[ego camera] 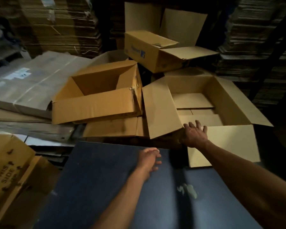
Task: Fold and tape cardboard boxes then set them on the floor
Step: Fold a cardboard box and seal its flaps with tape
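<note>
Two hands: both yours, both reaching forward over the dark table point(106, 179); neither holds anything.
Left hand point(149, 160): nearer of the two, above the table's far edge, fingers loose and partly blurred; no grip, though you can't be sure of each finger's lie.
Right hand point(194, 133): fingers spread and straight, at the near rim of the open box point(196, 103), at the corner where the left flap point(158, 111) meets the near flap point(221, 144). Touching or just short of the card: cannot tell.
Task's thing: that box, just past your right fingertips, mouth up, four flaps splayed, bottom flaps folded in.
Step in hand: judged as setting a made box down, or letting it go.
Next move: probably fetch the next flat carton to fold and tape.
Beyond the grip, left: second open box point(97, 95) lying tilted; further back a third box point(149, 50) with blue print.
Hidden or unclear: box underside and any tape on it; floor beneath it; no tape roll visible; stacked cardboard point(56, 22) behind is dim and motion-blurred.
</note>
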